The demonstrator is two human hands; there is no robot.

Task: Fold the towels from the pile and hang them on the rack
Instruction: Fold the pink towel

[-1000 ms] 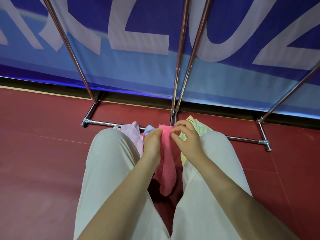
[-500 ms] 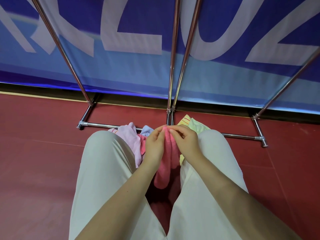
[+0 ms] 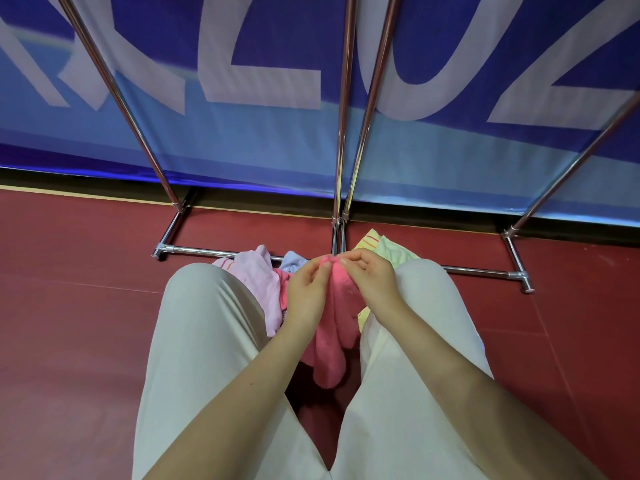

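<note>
Both hands raised slightly since earlier; left hand and right hand each pinch the pink towel's top edge, which hangs between the knees. Towel pile lies on the floor by the rack base.

You're looking down at a dark red floor with faint seam lines running across it. Right ahead there's a big blue banner with huge pale letters, lighter blue along the bottom. Under it sits a dark strip, then a thin yellowish line where it meets the floor.
</note>
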